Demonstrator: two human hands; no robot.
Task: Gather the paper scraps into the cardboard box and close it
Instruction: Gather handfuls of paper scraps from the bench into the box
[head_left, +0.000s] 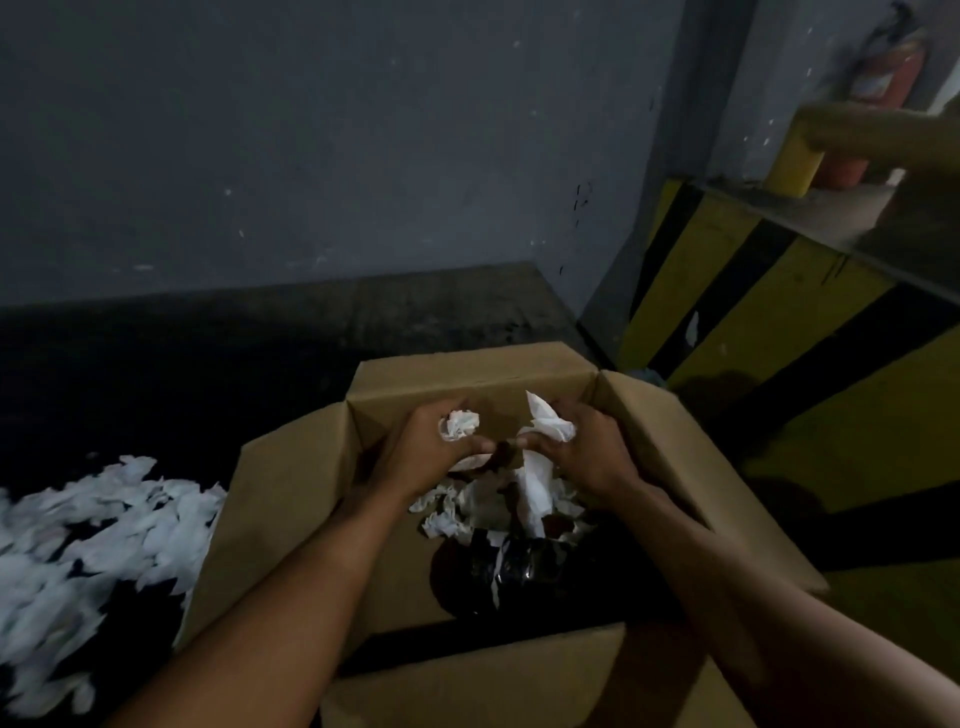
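Hands meet above the open cardboard box (291, 483), its flaps spread outward, as I watch from my remote station: the left hand (431, 441) curls its fingers round a crumpled wad of paper (460, 425), and the right hand (587, 447) grips a torn white sheet (548, 427) that trails down into the box. More scraps (457, 506) lie inside the box over a black plastic bag (498, 571). A large heap of scraps (104, 530) lies on the dark floor left of the box, and a yellow-and-black striped barrier (753, 312) stands to its right.
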